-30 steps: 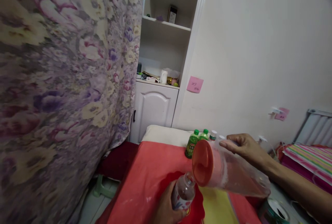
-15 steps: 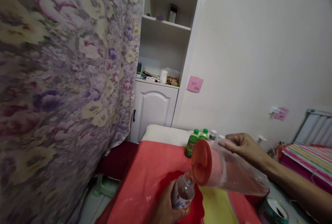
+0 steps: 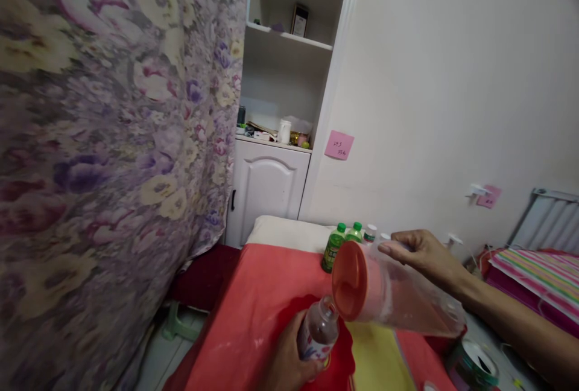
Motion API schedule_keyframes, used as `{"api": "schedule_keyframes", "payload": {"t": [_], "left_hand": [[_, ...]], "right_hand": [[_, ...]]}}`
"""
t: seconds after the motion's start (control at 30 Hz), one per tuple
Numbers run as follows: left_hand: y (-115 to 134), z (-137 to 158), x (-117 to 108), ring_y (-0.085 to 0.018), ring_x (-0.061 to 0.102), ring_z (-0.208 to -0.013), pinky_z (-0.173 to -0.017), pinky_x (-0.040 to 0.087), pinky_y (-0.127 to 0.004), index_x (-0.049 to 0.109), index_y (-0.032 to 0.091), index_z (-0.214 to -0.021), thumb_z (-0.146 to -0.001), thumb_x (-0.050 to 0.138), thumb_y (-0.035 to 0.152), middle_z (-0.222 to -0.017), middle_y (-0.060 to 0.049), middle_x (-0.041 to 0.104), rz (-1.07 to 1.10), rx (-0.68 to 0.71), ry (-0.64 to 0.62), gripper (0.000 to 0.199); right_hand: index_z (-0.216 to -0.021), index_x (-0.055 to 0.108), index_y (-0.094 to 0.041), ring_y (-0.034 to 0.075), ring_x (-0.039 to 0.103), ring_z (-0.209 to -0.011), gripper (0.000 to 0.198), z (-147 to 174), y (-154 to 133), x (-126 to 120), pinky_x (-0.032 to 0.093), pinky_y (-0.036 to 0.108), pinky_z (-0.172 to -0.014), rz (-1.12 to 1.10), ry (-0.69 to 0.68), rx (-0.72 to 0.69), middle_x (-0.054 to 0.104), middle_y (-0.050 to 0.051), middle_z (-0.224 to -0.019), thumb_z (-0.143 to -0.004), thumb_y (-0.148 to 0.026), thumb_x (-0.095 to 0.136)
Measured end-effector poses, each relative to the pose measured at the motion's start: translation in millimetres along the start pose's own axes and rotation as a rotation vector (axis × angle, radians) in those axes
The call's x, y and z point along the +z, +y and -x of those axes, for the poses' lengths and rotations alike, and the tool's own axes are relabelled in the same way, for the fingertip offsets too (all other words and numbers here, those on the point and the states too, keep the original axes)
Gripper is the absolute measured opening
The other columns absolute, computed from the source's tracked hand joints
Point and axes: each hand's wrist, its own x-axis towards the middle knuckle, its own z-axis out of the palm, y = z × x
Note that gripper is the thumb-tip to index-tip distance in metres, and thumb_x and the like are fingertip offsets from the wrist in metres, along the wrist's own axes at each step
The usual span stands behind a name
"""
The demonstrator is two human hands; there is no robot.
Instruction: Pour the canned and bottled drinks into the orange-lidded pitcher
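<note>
My left hand (image 3: 289,358) is wrapped around a small clear plastic bottle (image 3: 320,333) with a printed label and an uncapped mouth. High on the right, my right hand (image 3: 420,255) grips the handle of a clear pitcher (image 3: 402,303), tipped nearly on its side. Pinkish liquid shows through the pitcher's wall. Its orange lid (image 3: 350,282) faces left, with the lower edge right beside the bottle's mouth; whether they touch I cannot tell. Below the bottle lies a red scalloped tray (image 3: 347,358).
Green-capped bottles (image 3: 332,252) and white-capped ones (image 3: 370,234) stand behind the pitcher. An open can (image 3: 473,367) sits at lower right, near a yellow cloth (image 3: 382,355). A floral curtain (image 3: 122,137) hangs left; a white cabinet (image 3: 269,192) stands at the back.
The view has shifted slightly, and most things appear a little higher and farther left. Both hands keep their grips, and the pitcher stays tipped at the bottle's mouth.
</note>
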Motion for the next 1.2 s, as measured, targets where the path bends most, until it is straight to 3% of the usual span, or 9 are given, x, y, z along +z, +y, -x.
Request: {"api": "schedule_keyframes", "payload": {"t": [0.13, 0.4, 0.6, 0.9, 1.2], "left_hand": [[8, 2, 1, -0.030, 0.068, -0.106, -0.090, 0.052, -0.036, 0.060, 0.018, -0.123, -0.054, 0.067, 0.003, -0.116, -0.007, 0.075, -0.034, 0.010, 0.027, 0.071], [7, 2, 2, -0.025, 0.068, -0.103, -0.090, 0.054, -0.032, 0.061, 0.022, -0.121, -0.054, 0.063, 0.001, -0.111, 0.000, 0.075, -0.005, 0.019, 0.055, 0.071], [14, 4, 4, -0.029, 0.067, -0.108, -0.095, 0.053, -0.036, 0.060, 0.017, -0.120, -0.055, 0.067, 0.005, -0.114, -0.006, 0.075, -0.026, -0.012, 0.091, 0.066], [11, 0, 3, -0.031, 0.068, -0.111, -0.093, 0.054, -0.036, 0.057, 0.016, -0.124, -0.054, 0.068, 0.007, -0.121, -0.010, 0.074, -0.057, -0.038, 0.117, 0.071], [-1, -8, -11, -0.036, 0.067, -0.116, -0.098, 0.054, -0.039, 0.055, 0.015, -0.124, -0.054, 0.074, 0.021, -0.128, -0.015, 0.072, -0.080, -0.002, 0.193, 0.072]], "right_hand": [[-0.059, 0.045, -0.022, 0.010, 0.031, -0.052, 0.058, 1, 9, 2, 0.023, 0.026, -0.049, -0.030, -0.009, -0.008, 0.035, -0.006, -0.055, -0.078, -0.075, 0.060], [-0.055, 0.037, -0.023, 0.010, 0.026, -0.052, 0.061, 8, 35, 11, 0.021, 0.027, -0.052, -0.149, 0.089, -0.035, 0.031, -0.007, -0.053, -0.080, -0.074, 0.059], [-0.051, 0.038, -0.024, 0.009, 0.022, -0.048, 0.064, 15, 53, 18, 0.017, 0.027, -0.046, -0.280, 0.140, 0.072, 0.031, -0.007, -0.049, -0.070, -0.081, 0.061], [-0.053, 0.036, -0.025, 0.009, 0.015, -0.050, 0.063, 24, 84, 24, 0.012, 0.028, -0.050, -0.425, 0.208, 0.085, 0.026, -0.009, -0.049, -0.073, -0.077, 0.065], [-0.054, 0.034, -0.025, 0.011, 0.016, -0.051, 0.058, 46, 117, 39, 0.015, 0.029, -0.049, -0.677, 0.470, 0.132, 0.024, -0.009, -0.051, -0.086, -0.069, 0.055]]}}
